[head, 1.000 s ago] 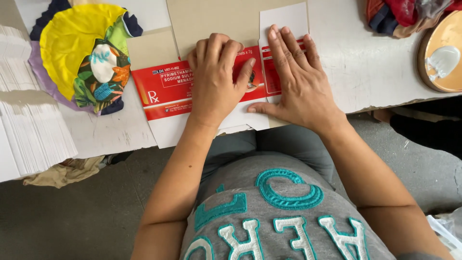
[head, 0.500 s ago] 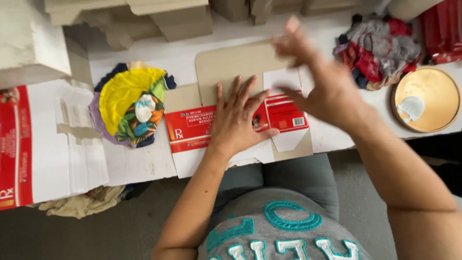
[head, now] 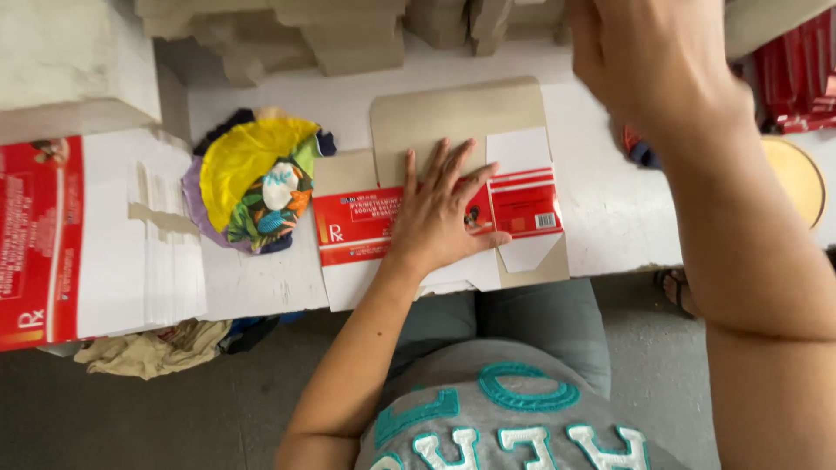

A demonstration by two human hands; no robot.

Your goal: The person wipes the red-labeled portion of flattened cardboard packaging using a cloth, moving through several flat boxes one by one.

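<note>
A flattened red and white carton (head: 525, 205) lies on the white table (head: 610, 218), on top of a brown cardboard sheet (head: 453, 113). My left hand (head: 438, 214) presses flat on the carton's middle, fingers spread. Raised close to the camera, my right hand (head: 649, 61) reaches toward the far side of the table; I cannot see its fingertips or anything in it.
A bundle of colourful cloth (head: 252, 178) sits left of the carton. Stacks of flat red and white cartons (head: 96, 235) fill the left side. Brown cardboard pieces (head: 305, 35) lie at the back. A round yellow dish (head: 797, 174) and red packs (head: 801, 78) are at right.
My right hand has lifted off the carton and risen toward the back. The left hand stays pressed down. The view has shifted, showing more of the left stack.
</note>
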